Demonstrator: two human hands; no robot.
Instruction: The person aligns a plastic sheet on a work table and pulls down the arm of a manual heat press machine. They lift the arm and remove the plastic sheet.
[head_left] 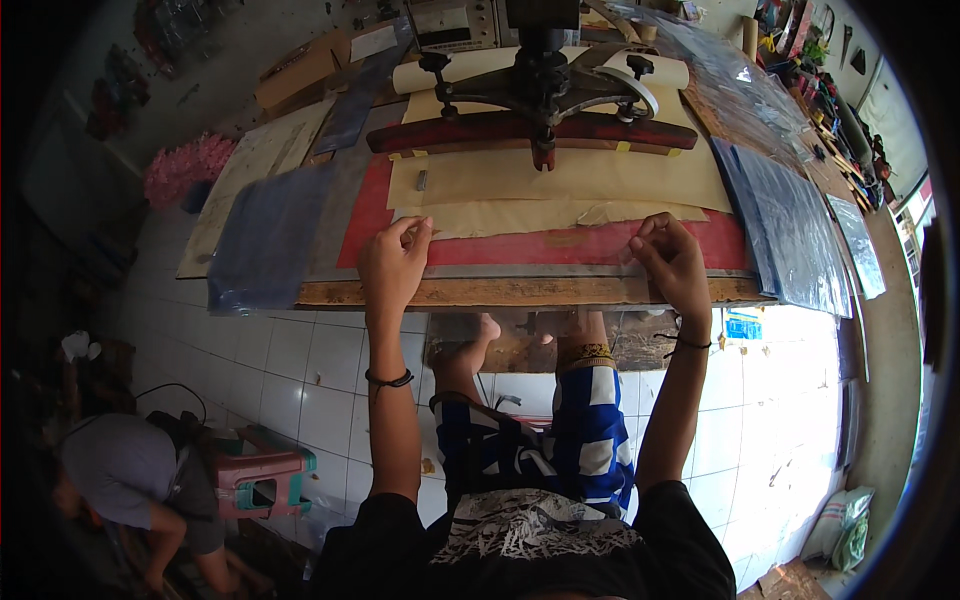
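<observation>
My left hand is over the table's front edge, thumb and fingertips pinched together. My right hand pinches in the same way farther right. Between them stretches a thin clear plastic sheet, faint and hard to outline; both hands seem to grip it. Beneath lies a red mat, partly covered by tan sheets with a ragged front edge. Just beyond my hands, a press with a long dark red bar spans the tan sheets. A small metal piece rests on them.
Stacks of bluish clear plastic lie at left and right. The wooden table edge runs across in front of me. A cardboard box sits at the back left. At lower left, a person bends beside a red and green stool.
</observation>
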